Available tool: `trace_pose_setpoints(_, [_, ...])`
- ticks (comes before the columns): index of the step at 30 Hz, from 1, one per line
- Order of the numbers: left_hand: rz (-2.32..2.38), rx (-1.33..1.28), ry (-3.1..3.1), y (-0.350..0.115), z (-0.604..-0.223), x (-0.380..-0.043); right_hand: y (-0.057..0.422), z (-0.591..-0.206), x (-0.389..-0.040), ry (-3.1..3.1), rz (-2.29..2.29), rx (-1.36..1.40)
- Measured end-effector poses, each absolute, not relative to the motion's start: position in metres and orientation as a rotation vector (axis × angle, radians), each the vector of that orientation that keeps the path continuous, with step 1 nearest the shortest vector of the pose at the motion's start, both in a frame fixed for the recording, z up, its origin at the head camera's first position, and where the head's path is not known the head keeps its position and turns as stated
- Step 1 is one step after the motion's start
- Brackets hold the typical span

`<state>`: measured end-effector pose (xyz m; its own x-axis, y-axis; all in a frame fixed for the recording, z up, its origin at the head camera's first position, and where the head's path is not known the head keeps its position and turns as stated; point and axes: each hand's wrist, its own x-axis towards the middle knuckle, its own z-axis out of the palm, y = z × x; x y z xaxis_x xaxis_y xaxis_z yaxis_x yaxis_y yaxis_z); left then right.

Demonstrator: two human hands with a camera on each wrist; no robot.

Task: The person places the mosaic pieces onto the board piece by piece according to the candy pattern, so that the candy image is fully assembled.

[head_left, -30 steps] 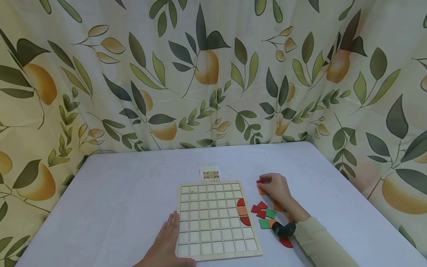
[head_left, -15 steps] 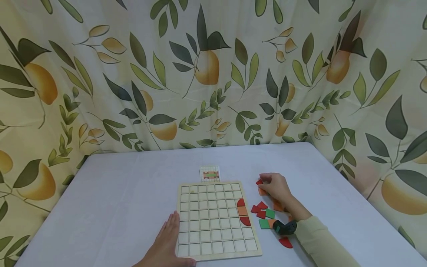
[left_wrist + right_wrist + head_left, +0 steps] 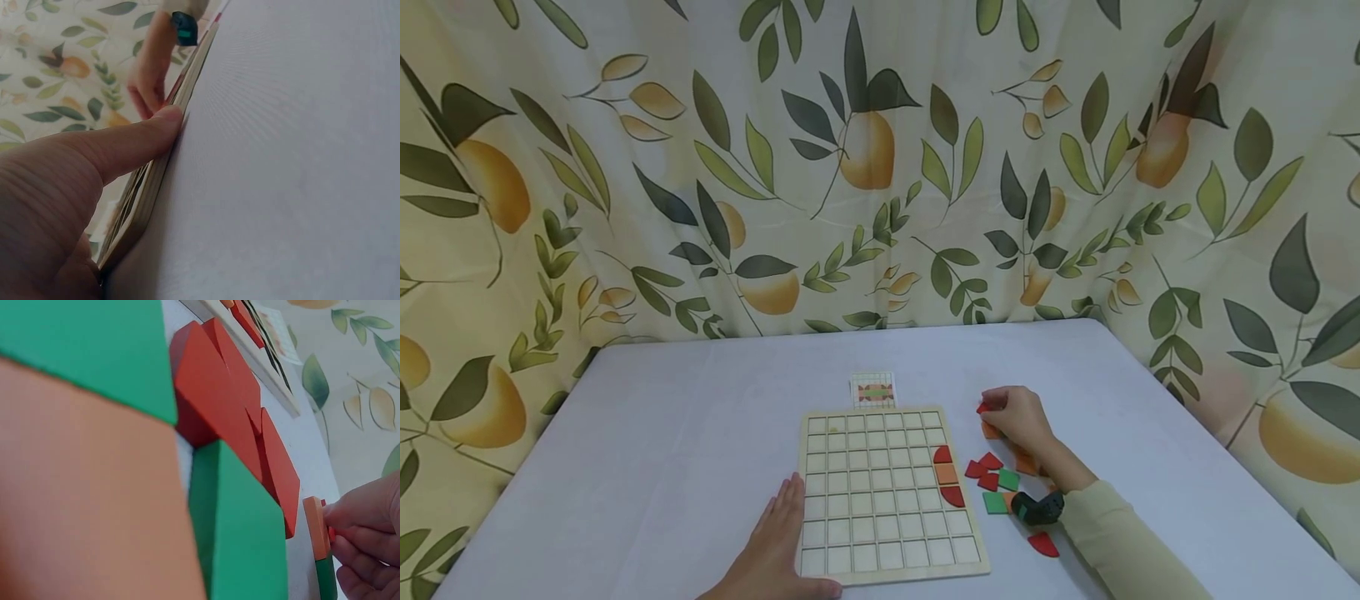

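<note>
My left hand lies along the left side of the wooden grid board, fingers straight; its thumb presses the front edge. Beyond the board's right side, my right hand pinches a small red tile between thumb and fingertips. An orange tile lies just below those fingers. In the right wrist view, an orange tile and a green tile stand before the fingers, partly hiding the red one. At the board's right edge, an orange square sits between two red curved tiles.
Several red tiles and green tiles lie between board and right forearm, which hides some orange ones. A red quarter-circle tile lies nearer the front. Behind the board is a pattern card. A leaf-print curtain hangs beyond the table.
The red tile at my right fingertips has turned slightly while the hand stays almost in place. My left hand and the board have not moved.
</note>
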<state>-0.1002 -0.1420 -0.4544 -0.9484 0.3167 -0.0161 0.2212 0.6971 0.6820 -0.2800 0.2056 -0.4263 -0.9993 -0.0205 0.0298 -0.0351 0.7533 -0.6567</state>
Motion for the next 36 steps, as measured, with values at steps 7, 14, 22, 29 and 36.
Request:
trace_pose_setpoints(7, [1.088, 0.462, 2.782, -0.142, -0.454, -0.100, 0.205, -0.424, -0.277, -2.893, 1.118, 0.083])
trace_pose_setpoints(14, [1.094, 0.443, 2.764, -0.141, -0.452, -0.100, 0.192, -0.419, -0.261, -2.901, 1.255, 0.055])
trace_pose_setpoints(22, [1.087, 0.481, 2.784, -0.142, -0.453, -0.099, 0.179, -0.418, -0.248, -2.879, 1.209, 0.116])
trace_pose_setpoints(29, [1.082, 0.489, 2.794, -0.142, -0.454, -0.099, 0.169, -0.418, -0.239, -2.878, 1.172, 0.129])
trace_pose_setpoints(36, [1.077, 0.477, 2.791, -0.142, -0.454, -0.099, 0.164, -0.421, -0.233, -2.879, 1.224, 0.190])
